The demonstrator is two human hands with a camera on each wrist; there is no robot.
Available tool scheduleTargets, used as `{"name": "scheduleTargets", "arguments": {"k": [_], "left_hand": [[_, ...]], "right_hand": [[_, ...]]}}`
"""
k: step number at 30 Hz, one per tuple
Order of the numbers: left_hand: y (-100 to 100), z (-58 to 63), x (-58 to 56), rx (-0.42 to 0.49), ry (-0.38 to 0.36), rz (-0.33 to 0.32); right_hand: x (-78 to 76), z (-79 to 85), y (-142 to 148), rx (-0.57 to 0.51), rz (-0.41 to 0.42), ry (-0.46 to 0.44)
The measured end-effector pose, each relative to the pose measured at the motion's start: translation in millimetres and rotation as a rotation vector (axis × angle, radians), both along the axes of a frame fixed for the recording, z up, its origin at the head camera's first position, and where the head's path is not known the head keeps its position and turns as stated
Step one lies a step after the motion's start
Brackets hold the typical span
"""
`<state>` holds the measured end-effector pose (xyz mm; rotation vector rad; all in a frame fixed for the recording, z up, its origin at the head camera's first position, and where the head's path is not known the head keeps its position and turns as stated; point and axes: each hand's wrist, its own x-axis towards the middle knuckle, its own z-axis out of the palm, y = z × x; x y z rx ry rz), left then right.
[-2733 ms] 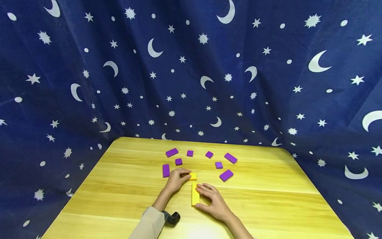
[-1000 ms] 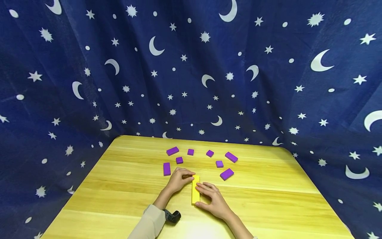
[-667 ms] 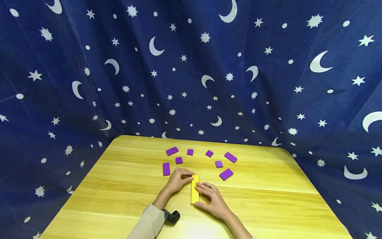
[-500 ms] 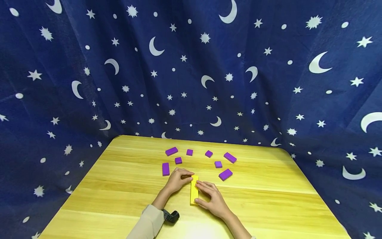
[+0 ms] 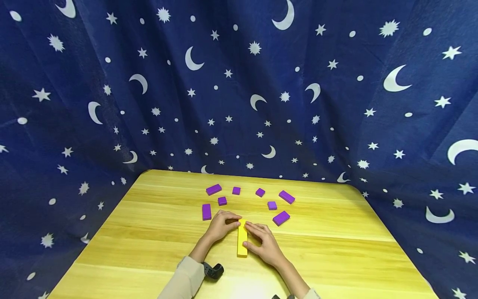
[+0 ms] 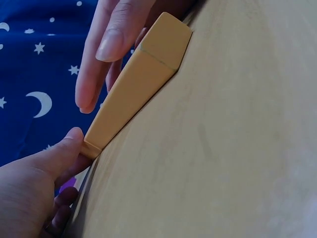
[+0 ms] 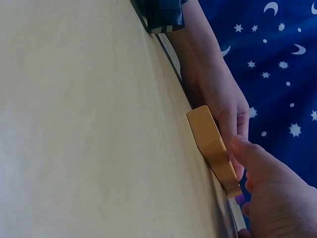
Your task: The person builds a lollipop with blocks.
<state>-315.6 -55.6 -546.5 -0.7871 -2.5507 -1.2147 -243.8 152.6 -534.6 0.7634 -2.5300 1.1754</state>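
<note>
nearest, shows dark wrist device (image 5: 214, 271) low on wooden table (image 5: 328, 265); just beyond, relaxes right hand (image 5: 266, 244) with fingers extended beside long yellow block (image 5: 242, 236), contact hard to tell; pinches small yellow block (image 5: 242, 222) in left hand (image 5: 220, 226), touching long yellow block's far end; farther, shows eight purple blocks (image 5: 281, 218) scattered before blue star-and-moon curtain (image 5: 239, 99).

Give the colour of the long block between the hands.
The long block is yellow, clearest in head view.
</note>
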Motion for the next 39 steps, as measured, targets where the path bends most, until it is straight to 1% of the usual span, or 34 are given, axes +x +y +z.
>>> {"name": "scheduleTargets", "arguments": {"k": [3, 5, 8, 12, 17, 23, 25, 28, 32, 33, 35, 37, 39], "left_hand": [[-1, -0.6, -0.2, -0.001, -0.017, 0.005], [-1, -0.6, -0.1, -0.001, -0.023, 0.008], [-2, -0.1, 0.2, 0.005, -0.008, 0.009], [-3, 0.5, 0.6, 0.014, 0.014, 0.003], [-4, 0.4, -0.5, 0.005, 0.005, 0.000], [-3, -0.1, -2.6, 0.009, 0.031, 0.002], [-3, -0.5, -3.3, 0.014, 0.026, -0.004], [-2, -1.1, -3.5, 0.015, 0.022, -0.015], [-1, -1.0, -3.1, 0.020, 0.018, -0.013], [0, -0.8, -2.9, 0.019, 0.013, -0.010], [0, -0.6, -2.4, 0.012, 0.015, -0.008], [0, -0.9, -2.1, 0.001, 0.025, -0.005], [-1, -1.4, -2.1, -0.010, 0.032, -0.002]], "right_hand": [[0.8, 1.3, -1, -0.013, -0.005, 0.019], [0.7, 2.2, -2, -0.015, -0.011, 0.015], [-0.6, 3.5, -4, -0.016, -0.021, 0.001], [-4.0, 3.9, -5, -0.033, -0.010, -0.005], [-7.7, 1.7, -4, -0.045, 0.003, 0.003], [-5.3, 2.6, -4, -0.107, -0.001, 0.026], [-0.9, 6.9, -4, -0.139, -0.003, 0.022], [8.4, 19.1, -5, -0.203, 0.019, -0.025], [16.8, 32.2, -7, -0.226, 0.038, -0.064], [17.2, 32.4, -7, -0.220, 0.032, -0.063], [14.7, 27.3, -7, -0.185, 0.007, -0.057], [10.3, 18.9, -6, -0.153, -0.019, -0.056], [4.9, 9.4, -5, -0.122, -0.028, -0.051]]}}
